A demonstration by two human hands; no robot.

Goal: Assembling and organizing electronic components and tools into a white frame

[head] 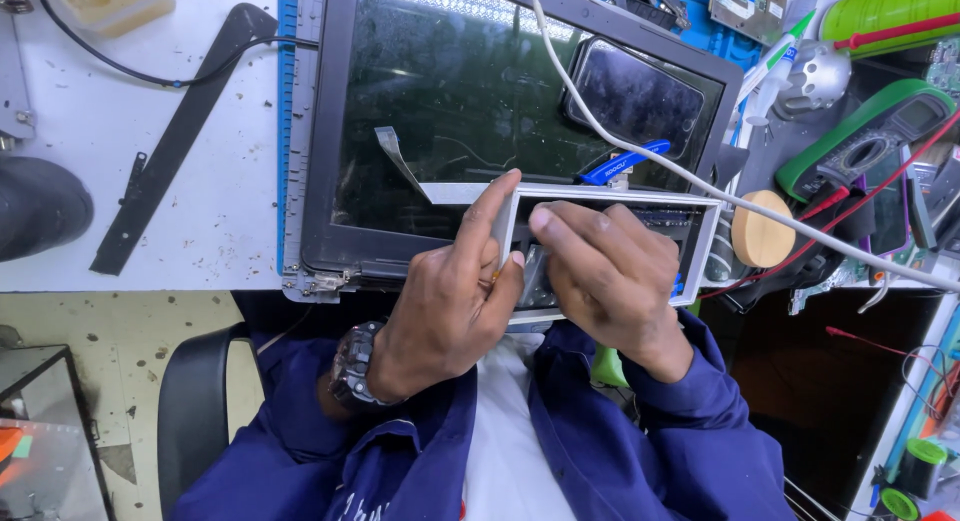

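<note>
The person holds a thin silver frame (610, 196) above the lap, at the near edge of a dark laptop screen panel (450, 111) lying on the worktop (150, 131). The left hand (450, 296) pinches the frame's left side in a closed grip, index finger along the rail; the right hand (610, 271) clasps its lower edge. A flat ribbon cable (398, 159) trails from the frame's corner. Twisting could probably bend the slim rails, and a pull might tear the ribbon. The white cable (640, 151) draped across could snag.
</note>
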